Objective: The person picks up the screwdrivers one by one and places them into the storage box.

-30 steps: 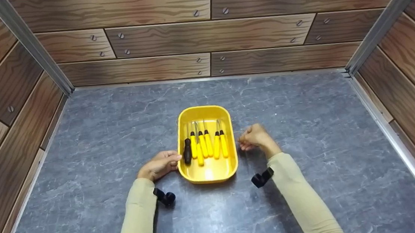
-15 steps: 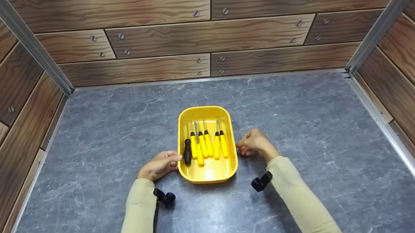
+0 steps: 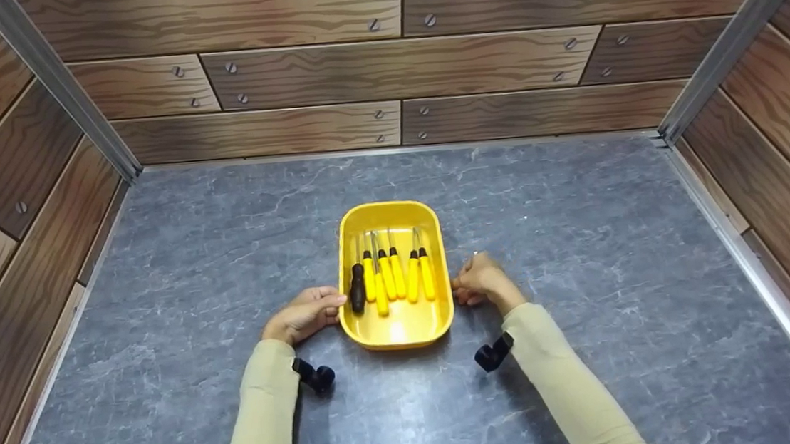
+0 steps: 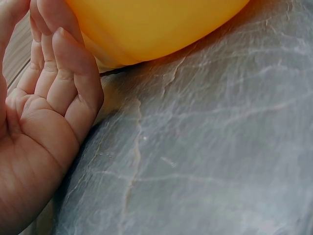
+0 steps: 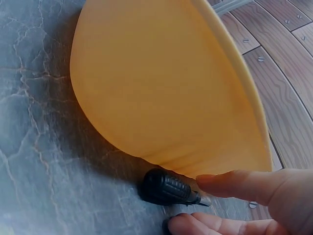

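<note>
A yellow plastic tray (image 3: 399, 334) stands mid-table. In it lie several yellow-handled screwdrivers (image 3: 426, 276) and one with a black handle (image 3: 356, 290), shafts pointing away. My left hand (image 3: 303, 314) holds the tray's left rim, thumb at the edge and fingers against the outer wall. Beside the right wall is my right hand (image 3: 484, 278). In the right wrist view a black-handled screwdriver (image 5: 168, 187) lies outside the tray, between thumb and index finger; I cannot tell whether they grip it. Another black tip shows at the fingertips; its kind is unclear.
The grey marbled tabletop (image 3: 224, 230) surrounds the tray. Wood-patterned panels (image 3: 396, 68) close off the back and both sides, with metal strips in the corners. A small black camera (image 3: 315, 376) on the left wrist and another (image 3: 494, 353) on the right stick out inward.
My right hand has come a little nearer to me along the tray's right side. The left hand, the tray and the screwdrivers inside it have stayed put.
</note>
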Demonstrator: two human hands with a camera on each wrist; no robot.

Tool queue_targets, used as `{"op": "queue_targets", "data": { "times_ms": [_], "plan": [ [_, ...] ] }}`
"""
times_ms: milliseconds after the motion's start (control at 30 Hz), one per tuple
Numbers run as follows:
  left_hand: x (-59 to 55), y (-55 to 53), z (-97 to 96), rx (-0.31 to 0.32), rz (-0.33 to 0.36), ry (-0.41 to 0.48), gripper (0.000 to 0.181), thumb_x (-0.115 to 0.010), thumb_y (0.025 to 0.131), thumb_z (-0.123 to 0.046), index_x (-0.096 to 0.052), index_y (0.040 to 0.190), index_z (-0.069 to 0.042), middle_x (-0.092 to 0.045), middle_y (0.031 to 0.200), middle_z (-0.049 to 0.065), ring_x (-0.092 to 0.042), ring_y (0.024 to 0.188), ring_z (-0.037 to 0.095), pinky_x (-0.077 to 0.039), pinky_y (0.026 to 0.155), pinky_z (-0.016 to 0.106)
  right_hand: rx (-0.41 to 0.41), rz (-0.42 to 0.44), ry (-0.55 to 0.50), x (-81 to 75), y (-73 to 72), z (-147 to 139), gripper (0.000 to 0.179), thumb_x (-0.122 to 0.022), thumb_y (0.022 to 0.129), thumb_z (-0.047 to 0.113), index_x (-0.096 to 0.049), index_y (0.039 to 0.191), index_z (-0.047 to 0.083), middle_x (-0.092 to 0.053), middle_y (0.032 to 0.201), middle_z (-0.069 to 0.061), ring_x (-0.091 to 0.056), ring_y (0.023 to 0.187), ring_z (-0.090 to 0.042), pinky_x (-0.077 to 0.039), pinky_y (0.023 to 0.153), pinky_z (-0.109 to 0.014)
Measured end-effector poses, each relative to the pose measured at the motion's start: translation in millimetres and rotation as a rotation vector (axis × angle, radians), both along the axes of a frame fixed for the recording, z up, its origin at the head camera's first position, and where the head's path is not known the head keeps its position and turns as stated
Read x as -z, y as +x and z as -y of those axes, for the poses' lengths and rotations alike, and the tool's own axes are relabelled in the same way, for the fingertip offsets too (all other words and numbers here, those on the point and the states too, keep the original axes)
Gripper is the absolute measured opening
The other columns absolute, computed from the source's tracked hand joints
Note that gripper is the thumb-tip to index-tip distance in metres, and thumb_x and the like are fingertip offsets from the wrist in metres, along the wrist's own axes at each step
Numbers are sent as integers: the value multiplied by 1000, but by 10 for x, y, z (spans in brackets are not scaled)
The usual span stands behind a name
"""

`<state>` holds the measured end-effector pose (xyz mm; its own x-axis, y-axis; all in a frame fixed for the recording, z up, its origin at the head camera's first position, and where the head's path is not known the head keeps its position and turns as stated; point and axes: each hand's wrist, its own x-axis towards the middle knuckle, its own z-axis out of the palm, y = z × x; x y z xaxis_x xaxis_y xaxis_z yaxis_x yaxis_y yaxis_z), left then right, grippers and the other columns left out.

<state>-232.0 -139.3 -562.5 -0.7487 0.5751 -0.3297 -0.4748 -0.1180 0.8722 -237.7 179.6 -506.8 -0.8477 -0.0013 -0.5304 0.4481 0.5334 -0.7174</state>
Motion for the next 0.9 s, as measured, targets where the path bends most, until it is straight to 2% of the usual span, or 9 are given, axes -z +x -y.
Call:
{"op": "queue_targets", "data": {
  "times_ms": [233,600,900],
  "plan": [
    [12,10,8,12,-6,8,7,-55,93,-7,-60,90,-11,-71,82,-5,-68,78,6,-57,77,22,-10,6,41,19,4,15,21,-64,80,1,-51,64,9,-57,45,4,-57,43,-6,-52,45,-19],
    [6,4,8,7,1,3,4,-60,92,-12,-60,90,-8,-71,80,-4,-67,76,6,-57,77,23,-23,-10,69,34,9,40,21,-63,81,4,-52,64,6,-54,43,3,-55,41,-7,-52,44,-20],
    [-13,3,0,17,5,0,6,-58,92,-8,-61,88,-11,-70,79,-4,-66,76,6,-57,78,24,-10,-5,69,38,-6,59,15,-56,76,-1,-49,64,5,-56,43,2,-57,40,-8,-54,45,-23]
  ]
}}
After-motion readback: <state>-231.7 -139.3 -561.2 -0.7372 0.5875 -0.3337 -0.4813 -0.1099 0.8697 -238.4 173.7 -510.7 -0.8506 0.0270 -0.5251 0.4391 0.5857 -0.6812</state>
